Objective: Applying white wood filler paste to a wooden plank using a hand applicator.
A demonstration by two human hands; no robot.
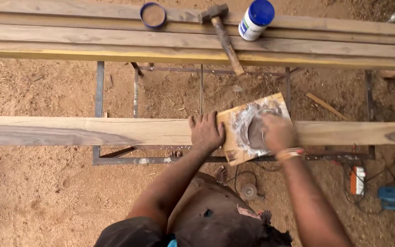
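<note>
On the near plank [92,131], left hand [205,132] lies flat, released, steadying a small board [238,153] smeared with grey paste [252,130], while right hand [277,132], clenched, works it; grasped item unclear.

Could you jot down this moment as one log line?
left hand: flat on small board | right hand: working grey paste | under them: long plank | behind: hammer, white bottle

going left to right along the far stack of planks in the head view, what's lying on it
round blue lid → hammer, head on the planks and handle slanting toward the near edge → white bottle with a blue cap, lying on its side, all on the far planks.
</note>
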